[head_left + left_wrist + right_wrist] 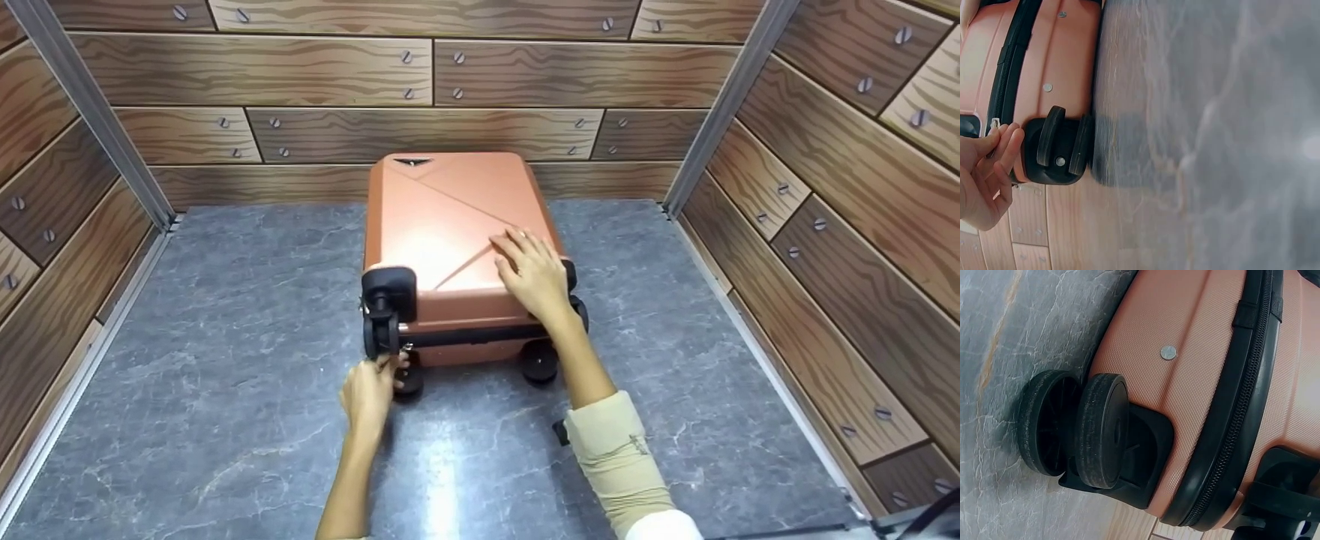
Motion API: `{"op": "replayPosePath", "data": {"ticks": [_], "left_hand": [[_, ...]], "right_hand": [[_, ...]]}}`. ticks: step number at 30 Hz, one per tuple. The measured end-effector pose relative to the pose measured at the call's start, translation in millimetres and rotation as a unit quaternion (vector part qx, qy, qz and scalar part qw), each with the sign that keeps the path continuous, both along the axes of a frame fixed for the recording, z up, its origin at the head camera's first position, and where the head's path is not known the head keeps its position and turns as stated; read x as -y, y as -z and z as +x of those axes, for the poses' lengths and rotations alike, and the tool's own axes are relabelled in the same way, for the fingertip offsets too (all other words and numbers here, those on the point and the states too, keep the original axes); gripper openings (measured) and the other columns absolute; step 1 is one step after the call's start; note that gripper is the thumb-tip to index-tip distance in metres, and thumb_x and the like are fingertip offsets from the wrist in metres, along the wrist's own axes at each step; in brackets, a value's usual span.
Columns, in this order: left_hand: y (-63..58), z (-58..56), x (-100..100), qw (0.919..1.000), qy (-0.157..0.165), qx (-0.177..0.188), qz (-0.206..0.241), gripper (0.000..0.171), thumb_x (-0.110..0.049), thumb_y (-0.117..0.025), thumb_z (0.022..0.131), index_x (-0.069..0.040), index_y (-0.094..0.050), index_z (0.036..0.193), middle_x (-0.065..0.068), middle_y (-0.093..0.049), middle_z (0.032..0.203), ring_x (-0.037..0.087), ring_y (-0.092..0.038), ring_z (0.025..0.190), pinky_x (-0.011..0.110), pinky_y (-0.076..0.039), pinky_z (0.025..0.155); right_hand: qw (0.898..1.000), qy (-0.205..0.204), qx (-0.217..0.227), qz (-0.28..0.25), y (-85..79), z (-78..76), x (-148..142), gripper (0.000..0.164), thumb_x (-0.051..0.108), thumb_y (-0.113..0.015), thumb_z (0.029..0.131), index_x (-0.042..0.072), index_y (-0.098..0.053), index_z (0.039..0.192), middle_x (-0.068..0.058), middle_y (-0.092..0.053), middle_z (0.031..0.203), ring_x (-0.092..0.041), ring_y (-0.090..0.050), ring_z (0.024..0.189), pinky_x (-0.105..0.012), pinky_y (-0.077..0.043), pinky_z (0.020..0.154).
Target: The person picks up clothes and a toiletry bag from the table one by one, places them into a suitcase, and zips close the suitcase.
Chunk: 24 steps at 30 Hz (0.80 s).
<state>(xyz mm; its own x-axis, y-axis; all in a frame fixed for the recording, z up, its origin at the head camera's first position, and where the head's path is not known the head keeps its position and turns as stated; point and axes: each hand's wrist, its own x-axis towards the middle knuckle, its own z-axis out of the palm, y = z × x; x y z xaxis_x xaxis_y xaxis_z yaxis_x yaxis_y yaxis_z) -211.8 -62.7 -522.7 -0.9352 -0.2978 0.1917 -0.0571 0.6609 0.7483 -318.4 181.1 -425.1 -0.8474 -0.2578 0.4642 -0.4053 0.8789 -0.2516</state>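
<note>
A coral-pink hard-shell suitcase (450,214) lies flat on the floor with its wheeled end towards me. Black zipper tape (1235,416) runs around its side, closed along the stretch in the right wrist view. At the near left corner, my left hand (367,394) pinches the metal zipper pull (995,122) between thumb and fingertips, beside a black wheel (1050,135). My right hand (534,277) rests on the lid near the right front corner, its fingers spread over the shell. No part of this hand is plain in its own wrist view.
Black twin wheels (1100,430) jut from the suitcase's near corners. Underneath is a grey marbled floor (247,390). Wood-patterned panels (300,71) with metal corner posts (731,105) enclose the back and both sides. A small black object (560,433) shows beside the right sleeve.
</note>
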Motion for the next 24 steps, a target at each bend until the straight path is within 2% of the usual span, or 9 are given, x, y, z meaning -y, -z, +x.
{"op": "replayPosePath", "data": {"ticks": [6,12,17,24], "left_hand": [[-0.3,0.3,5.5,0.9996,0.01,0.009,0.023,0.016,-0.022,-0.059,0.087,-0.016,-0.075,0.088,-0.004,-0.064,0.056,0.02,-0.064,0.06,0.04,-0.045,0.054],[0.9,-0.1,8.6,0.9997,0.007,0.001,0.025,0.016,-0.023,-0.061,0.087,-0.017,-0.075,0.086,-0.004,-0.064,0.057,0.025,-0.065,0.068,0.04,-0.046,0.057],[0.8,-0.4,15.8,0.9998,-0.015,-0.004,0.015,0.014,-0.024,-0.062,0.087,-0.018,-0.075,0.082,-0.002,-0.065,0.06,0.028,-0.065,0.071,0.044,-0.045,0.058],[2.6,-2.3,23.9,0.9994,-0.032,-0.009,0.011,0.012,-0.016,-0.064,0.084,-0.018,-0.075,0.09,0.003,-0.068,0.068,0.032,-0.064,0.079,0.048,-0.044,0.061]], "right_hand": [[1.0,0.0,-0.006,0.0,0.1,0.1,0.4,0.04,0.033,-0.04,0.094,0.02,-0.056,0.128,-0.004,-0.044,0.137,-0.025,-0.034,0.128,-0.041,-0.016,0.107],[1.0,0.002,-0.003,-0.002,0.7,-0.3,0.8,0.04,0.034,-0.041,0.094,0.021,-0.056,0.129,-0.003,-0.044,0.137,-0.024,-0.034,0.128,-0.039,-0.016,0.107],[1.0,-0.001,-0.015,-0.004,1.0,-1.7,0.1,0.039,0.033,-0.041,0.094,0.021,-0.057,0.127,-0.003,-0.046,0.136,-0.025,-0.036,0.127,-0.038,-0.017,0.107],[1.0,0.001,-0.017,-0.009,1.1,-1.5,-2.5,0.039,0.032,-0.041,0.093,0.022,-0.057,0.127,-0.002,-0.046,0.136,-0.024,-0.037,0.126,-0.038,-0.019,0.106]]}}
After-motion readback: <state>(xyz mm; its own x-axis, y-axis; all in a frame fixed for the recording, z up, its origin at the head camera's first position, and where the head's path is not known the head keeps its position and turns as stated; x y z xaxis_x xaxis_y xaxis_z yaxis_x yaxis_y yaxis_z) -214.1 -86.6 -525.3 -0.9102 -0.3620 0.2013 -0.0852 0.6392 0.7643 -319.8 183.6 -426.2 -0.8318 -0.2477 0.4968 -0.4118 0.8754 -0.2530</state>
